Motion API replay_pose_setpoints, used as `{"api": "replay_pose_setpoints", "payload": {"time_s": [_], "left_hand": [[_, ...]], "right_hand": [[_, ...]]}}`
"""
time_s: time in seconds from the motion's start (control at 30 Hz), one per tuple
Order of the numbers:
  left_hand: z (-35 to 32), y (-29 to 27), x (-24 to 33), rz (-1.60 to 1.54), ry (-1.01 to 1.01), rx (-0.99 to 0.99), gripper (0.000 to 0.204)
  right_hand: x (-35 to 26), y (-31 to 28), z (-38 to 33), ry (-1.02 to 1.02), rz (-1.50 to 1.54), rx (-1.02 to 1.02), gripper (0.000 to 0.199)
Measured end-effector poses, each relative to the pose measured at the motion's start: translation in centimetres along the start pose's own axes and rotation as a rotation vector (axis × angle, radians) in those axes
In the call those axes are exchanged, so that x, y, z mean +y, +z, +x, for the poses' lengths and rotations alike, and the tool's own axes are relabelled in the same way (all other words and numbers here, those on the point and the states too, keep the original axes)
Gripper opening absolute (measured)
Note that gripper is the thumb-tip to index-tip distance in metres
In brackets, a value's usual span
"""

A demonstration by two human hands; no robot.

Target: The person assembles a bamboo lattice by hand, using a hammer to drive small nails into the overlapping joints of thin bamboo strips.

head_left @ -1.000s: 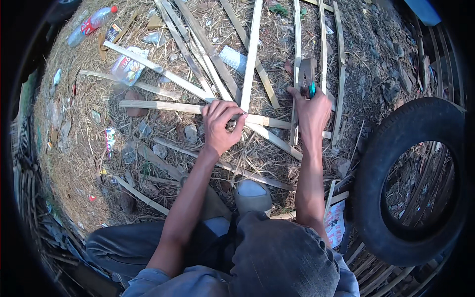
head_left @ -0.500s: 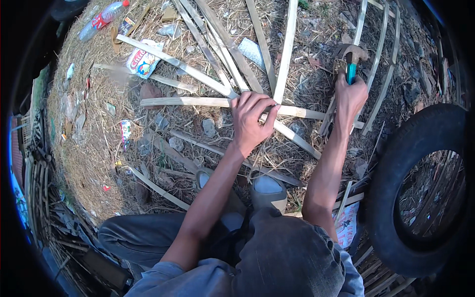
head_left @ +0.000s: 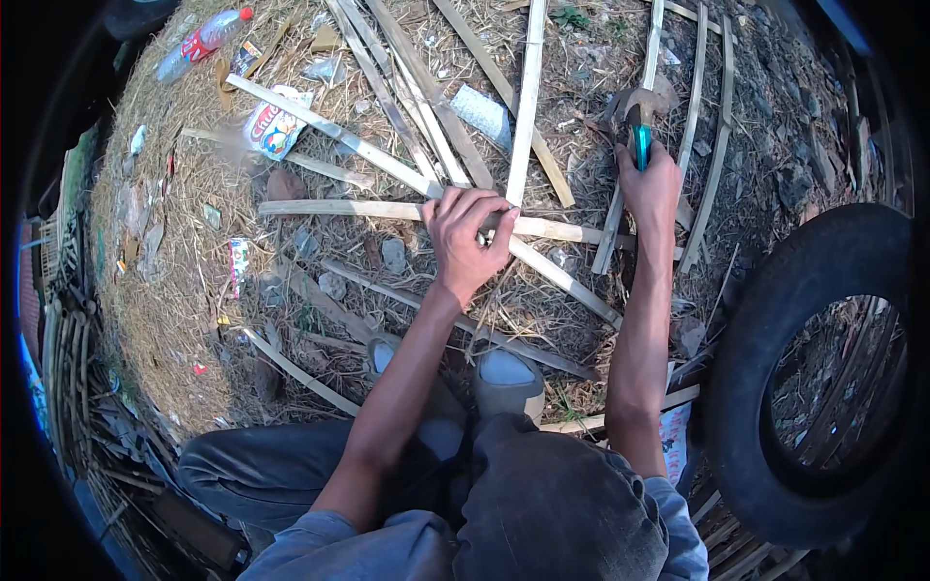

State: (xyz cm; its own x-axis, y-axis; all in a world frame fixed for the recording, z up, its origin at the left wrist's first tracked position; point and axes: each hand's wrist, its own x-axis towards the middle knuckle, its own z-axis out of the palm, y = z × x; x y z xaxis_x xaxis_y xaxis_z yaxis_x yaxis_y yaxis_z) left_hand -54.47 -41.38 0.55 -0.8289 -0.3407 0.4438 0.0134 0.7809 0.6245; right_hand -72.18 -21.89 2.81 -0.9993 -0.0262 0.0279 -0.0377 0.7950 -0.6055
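Your right hand (head_left: 651, 184), clenched on the hammer (head_left: 641, 141) at upper right, has turned its head crosswise; your left hand (head_left: 467, 240) still steadies the wooden strips (head_left: 557, 229) mid-frame, its fingertip grip unclear.

This is an outdoor yard or patch of rough ground, used as an open-air work spot. Dry straw (head_left: 160, 334) and stones (head_left: 393, 255) cover the earth, a small green plant (head_left: 570, 15) grows at the top, and sunlight falls across it. Litter lies about: a plastic bottle (head_left: 203, 44), a crumpled wrapper (head_left: 278, 123). Pale wooden strips (head_left: 525, 107) are spread out, with a black tyre (head_left: 733, 387) beside them. The dim left rim seems to show stacked poles (head_left: 70, 378).
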Motion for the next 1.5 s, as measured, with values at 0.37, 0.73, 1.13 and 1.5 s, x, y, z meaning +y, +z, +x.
{"api": "replay_pose_setpoints", "payload": {"time_s": [0.37, 0.73, 1.13, 1.5], "left_hand": [[0.0, -0.5, -1.2, 0.065, -0.082, 0.041, 0.010], [-0.5, -1.1, -1.6, 0.054, -0.103, 0.051, 0.010], [-0.4, -0.6, -2.1, 0.026, -0.019, 0.047, 0.010], [-0.4, -1.3, -2.3, -0.020, -0.003, 0.019, 0.010]], "right_hand": [[-2.7, 0.4, -0.1, -0.068, 0.003, -0.126, 0.035], [-0.6, -4.1, 3.0, 0.125, -0.144, 0.133, 0.061], [6.5, -3.2, 9.3, -0.031, -0.297, 0.077, 0.024], [5.4, -2.5, 8.9, -0.048, -0.279, 0.104, 0.022]]}}
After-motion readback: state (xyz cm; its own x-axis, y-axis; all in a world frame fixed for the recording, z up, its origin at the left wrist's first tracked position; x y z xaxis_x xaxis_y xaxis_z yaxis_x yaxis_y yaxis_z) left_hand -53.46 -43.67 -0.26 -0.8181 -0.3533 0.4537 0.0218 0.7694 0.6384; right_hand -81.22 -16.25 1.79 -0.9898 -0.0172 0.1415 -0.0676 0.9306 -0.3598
